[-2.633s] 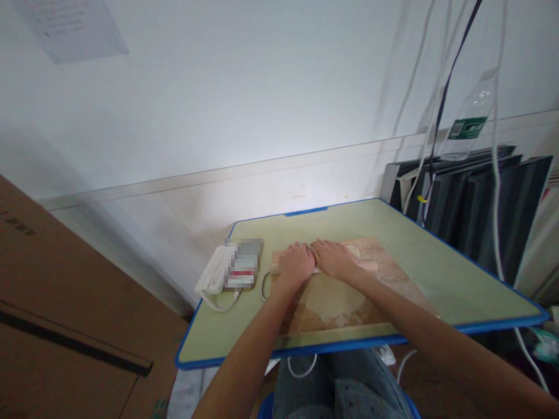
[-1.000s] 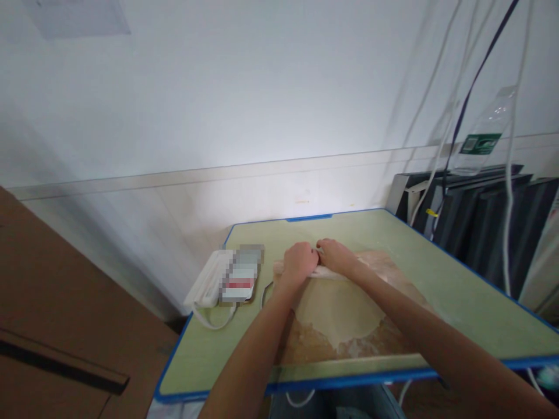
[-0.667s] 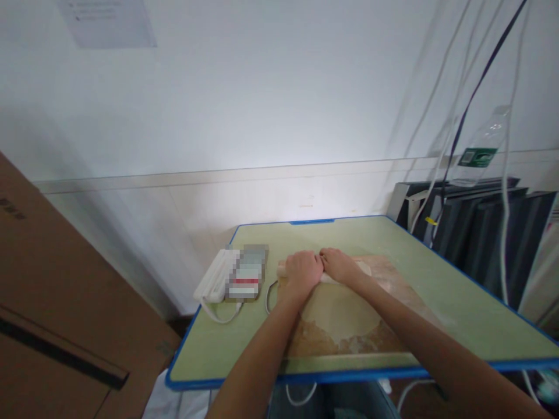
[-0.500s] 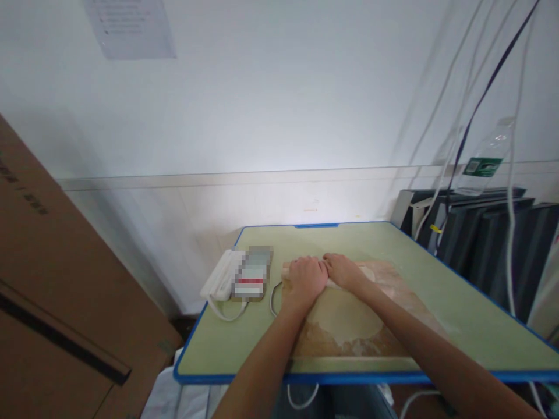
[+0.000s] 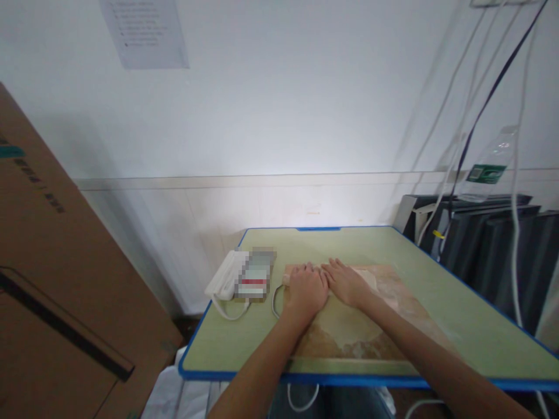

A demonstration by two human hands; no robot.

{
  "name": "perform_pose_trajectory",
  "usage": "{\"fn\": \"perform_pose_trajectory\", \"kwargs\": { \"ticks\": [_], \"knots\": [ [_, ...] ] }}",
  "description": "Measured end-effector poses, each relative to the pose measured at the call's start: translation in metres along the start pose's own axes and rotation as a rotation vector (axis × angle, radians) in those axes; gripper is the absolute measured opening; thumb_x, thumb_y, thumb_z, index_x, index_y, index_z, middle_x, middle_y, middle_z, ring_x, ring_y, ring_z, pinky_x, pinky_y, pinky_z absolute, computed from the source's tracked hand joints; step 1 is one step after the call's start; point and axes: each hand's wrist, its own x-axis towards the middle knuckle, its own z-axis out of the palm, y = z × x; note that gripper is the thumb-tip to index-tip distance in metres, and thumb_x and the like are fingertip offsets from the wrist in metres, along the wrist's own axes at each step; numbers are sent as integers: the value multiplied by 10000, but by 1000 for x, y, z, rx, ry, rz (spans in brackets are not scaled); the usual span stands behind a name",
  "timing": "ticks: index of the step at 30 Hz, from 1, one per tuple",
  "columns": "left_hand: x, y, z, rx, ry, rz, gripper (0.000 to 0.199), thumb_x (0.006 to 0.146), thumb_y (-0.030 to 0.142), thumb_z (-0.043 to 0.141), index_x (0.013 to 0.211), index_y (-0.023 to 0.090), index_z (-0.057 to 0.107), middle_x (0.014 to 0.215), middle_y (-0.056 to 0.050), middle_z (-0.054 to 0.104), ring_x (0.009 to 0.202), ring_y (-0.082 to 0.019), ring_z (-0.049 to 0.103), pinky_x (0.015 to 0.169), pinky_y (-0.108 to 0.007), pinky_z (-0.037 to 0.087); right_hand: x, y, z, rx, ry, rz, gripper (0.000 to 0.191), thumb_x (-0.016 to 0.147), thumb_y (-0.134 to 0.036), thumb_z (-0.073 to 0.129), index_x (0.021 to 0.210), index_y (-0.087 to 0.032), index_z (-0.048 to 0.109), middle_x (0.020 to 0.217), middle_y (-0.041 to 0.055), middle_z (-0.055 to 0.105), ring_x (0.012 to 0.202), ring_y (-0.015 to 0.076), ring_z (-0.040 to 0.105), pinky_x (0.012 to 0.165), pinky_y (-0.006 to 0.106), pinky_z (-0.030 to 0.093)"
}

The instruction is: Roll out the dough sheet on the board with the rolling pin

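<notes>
A thin, pale sheet of dough [image 5: 347,323] lies on a brown, flour-dusted mat [image 5: 325,349] on the table. Across its far part is what looks like a pale rolling pin [image 5: 286,280]; only its left end shows clearly, as my hands cover most of it. My left hand [image 5: 309,286] is curled over the pin, knuckles up. Just beside it, nearly touching, my right hand [image 5: 347,283] presses down on the pin with its fingers stretched forward and lying flat. Whitish flour or dough shows right of my right hand.
A phone [image 5: 255,273] with a blurred screen leans on a white device [image 5: 225,279] with a cable, on the table's left. Green table [image 5: 463,343] has a blue edge. Dark folders [image 5: 489,244], a plastic bottle [image 5: 487,171] and hanging cables are right; a cardboard box [image 5: 65,279] is left.
The right hand's fingers have straightened from a curl to lying flat. Both hands stay over the pin. The view has shifted slightly.
</notes>
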Motion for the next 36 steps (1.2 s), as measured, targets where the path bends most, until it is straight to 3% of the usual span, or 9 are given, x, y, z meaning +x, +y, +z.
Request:
{"fn": "perform_pose_trajectory", "kwargs": {
  "ticks": [7, 11, 17, 23, 30, 36],
  "knots": [
    [-33, 3, 1, 12, 115, -3, 324, 880, 256, 323, 1083, 143, 548, 1129, -121, 563, 1094, -250, 470, 962, -458, 294, -32, -19, 1, -22, 111, -87, 417, 897, -196, 239, 1151, -125, 562, 1224, 119, 545, 1176, 208, 443, 971, 366, 356],
    [-60, 8, -5, -25, 63, -8, 347, 875, 220, 322, 1147, 154, 527, 1194, -95, 545, 1127, -236, 458, 1010, -481, 245, -55, -30, 3, 33, 192, -88, 393, 888, -199, 279, 1124, -155, 590, 1204, 98, 565, 1121, 214, 499, 935, 382, 401],
    [-94, 17, -16, -54, 56, -25, 353, 844, 205, 378, 1166, 143, 508, 1190, -89, 553, 1138, -253, 453, 996, -500, 288, -85, -37, 14, -11, 361, -157, 359, 809, -114, 377, 1090, -155, 596, 1130, 90, 615, 1013, 201, 573, 864, 363, 464],
    [-110, 17, -4, -3, 164, -37, 303, 827, 204, 401, 1094, 159, 537, 1113, -74, 596, 1054, -255, 510, 951, -528, 323, -106, -37, 29, -133, 619, -249, 354, 788, -104, 377, 1080, -136, 573, 1068, 77, 647, 949, 187, 599, 812, 324, 484],
    [-126, 19, 12, 171, 323, 7, 363, 839, 238, 395, 1173, 126, 480, 1190, -103, 543, 1156, -269, 415, 986, -504, 235, -125, -23, 26, -177, 615, -355, 421, 819, -275, 417, 1212, -132, 473, 1174, 66, 590, 1062, 183, 542, 799, 318, 468],
    [-126, 18, 14, 198, 330, 27, 406, 846, 277, 397, 1212, 111, 459, 1234, -117, 515, 1184, -275, 382, 1016, -501, 168, -135, 4, 26, -261, 681, -244, 414, 856, -376, 383, 1170, -135, 505, 1117, 61, 626, 1002, 199, 576, 796, 351, 436]
  ]
}}
